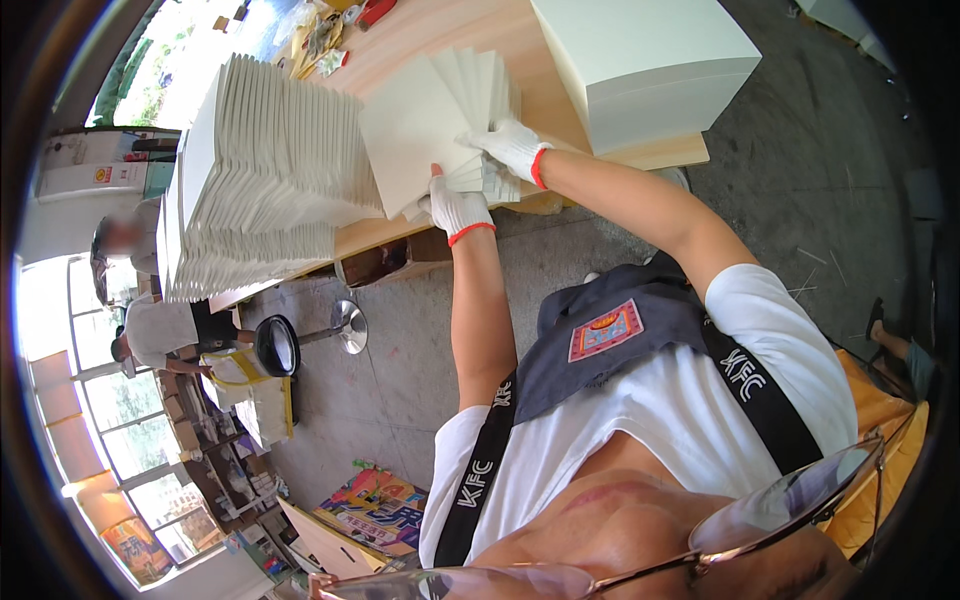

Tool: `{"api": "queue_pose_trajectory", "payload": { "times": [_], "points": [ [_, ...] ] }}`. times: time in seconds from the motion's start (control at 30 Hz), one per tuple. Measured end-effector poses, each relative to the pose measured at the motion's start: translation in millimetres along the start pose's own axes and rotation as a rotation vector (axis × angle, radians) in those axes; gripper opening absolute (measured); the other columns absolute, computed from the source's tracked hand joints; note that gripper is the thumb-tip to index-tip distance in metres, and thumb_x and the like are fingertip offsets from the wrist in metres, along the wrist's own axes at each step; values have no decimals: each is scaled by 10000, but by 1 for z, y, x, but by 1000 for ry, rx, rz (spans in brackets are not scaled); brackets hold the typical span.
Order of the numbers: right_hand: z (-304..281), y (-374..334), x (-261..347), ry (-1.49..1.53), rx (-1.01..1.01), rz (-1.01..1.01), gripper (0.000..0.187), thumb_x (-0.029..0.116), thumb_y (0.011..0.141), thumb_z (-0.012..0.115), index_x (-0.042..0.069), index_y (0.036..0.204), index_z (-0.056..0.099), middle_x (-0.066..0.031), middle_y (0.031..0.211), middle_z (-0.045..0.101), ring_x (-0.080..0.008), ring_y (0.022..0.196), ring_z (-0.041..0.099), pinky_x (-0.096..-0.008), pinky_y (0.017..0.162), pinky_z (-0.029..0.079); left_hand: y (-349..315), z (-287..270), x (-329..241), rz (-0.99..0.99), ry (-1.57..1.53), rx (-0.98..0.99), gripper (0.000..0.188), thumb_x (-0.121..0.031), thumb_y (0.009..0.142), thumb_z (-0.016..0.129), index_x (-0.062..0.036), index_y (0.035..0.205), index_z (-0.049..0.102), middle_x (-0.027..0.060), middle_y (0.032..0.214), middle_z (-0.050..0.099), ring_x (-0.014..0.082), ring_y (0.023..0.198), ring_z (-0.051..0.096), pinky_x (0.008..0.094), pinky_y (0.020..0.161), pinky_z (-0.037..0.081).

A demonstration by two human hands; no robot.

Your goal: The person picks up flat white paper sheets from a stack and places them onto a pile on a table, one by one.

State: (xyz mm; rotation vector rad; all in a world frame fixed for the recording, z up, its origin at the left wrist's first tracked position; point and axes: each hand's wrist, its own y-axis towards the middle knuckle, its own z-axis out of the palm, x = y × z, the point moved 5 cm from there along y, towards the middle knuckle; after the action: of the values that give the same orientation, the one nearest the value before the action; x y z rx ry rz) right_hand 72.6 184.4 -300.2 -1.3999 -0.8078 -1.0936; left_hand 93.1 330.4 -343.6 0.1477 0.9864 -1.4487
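A stack of white boards (pixel 412 125), its upper ones fanned out toward the right, lies at the front edge of the wooden table. My left hand (pixel 458 207), in a white knit glove with a red cuff, grips the stack's near edge, its bare thumb tip up on the top board. From the right, my right hand (pixel 513 148), gloved alike, is closed over the fanned edges with its fingers on top; its thumb is hidden. Close by on the left stands a tall pile of similar white boards (pixel 270 165), their edges slightly uneven.
A big white block-like stack (pixel 665 75) stands on the table (pixel 400 35) at the right. Small tools and scraps lie at the back. Below the front edge is an open brown carton (pixel 395 262). A stool (pixel 278 345) and a co-worker (pixel 165 330) are at the left.
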Motion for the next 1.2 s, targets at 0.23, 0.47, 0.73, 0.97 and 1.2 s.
{"api": "queue_pose_trajectory", "payload": {
  "times": [0.23,0.47,0.73,0.97,1.2],
  "points": [
    [-43,-28,-10,-22,104,-114,592,470,885,677,-25,1197,585,-100,979,656,-139,865,619,-270,731,504,-54,1,-26,-65,20,419,306,-250,1050,425,-67,1285,498,123,1255,569,284,1151,571,468,1025,468],
    [-166,-162,-16,-249,316,68,360,407,985,548,93,1130,650,-52,857,692,-118,656,620,-265,564,505,-187,8,41,-242,107,674,378,-177,1019,500,-34,1368,472,132,1386,535,322,1313,478,463,1111,361],
    [-358,-183,78,-653,-1069,-564,529,593,934,483,97,1042,631,-134,837,693,-274,780,687,-408,708,502,-241,271,86,1264,1224,1392,309,-122,887,620,-134,1194,647,97,1153,661,271,1098,608,360,914,479],
    [-360,-148,93,-1188,-930,-423,577,660,875,509,100,805,632,-108,792,662,-314,755,657,-436,651,497,-183,325,165,882,1617,1404,220,-233,850,698,-171,1058,728,91,1087,649,286,1030,602,404,879,488],
    [-350,-139,138,-1300,-701,-709,501,576,937,504,97,812,579,-101,774,652,-324,697,636,-426,599,486,-171,322,182,1155,1503,1479,230,-186,858,678,-156,1082,721,114,1052,669,287,996,630,394,868,494]
  ]
}}
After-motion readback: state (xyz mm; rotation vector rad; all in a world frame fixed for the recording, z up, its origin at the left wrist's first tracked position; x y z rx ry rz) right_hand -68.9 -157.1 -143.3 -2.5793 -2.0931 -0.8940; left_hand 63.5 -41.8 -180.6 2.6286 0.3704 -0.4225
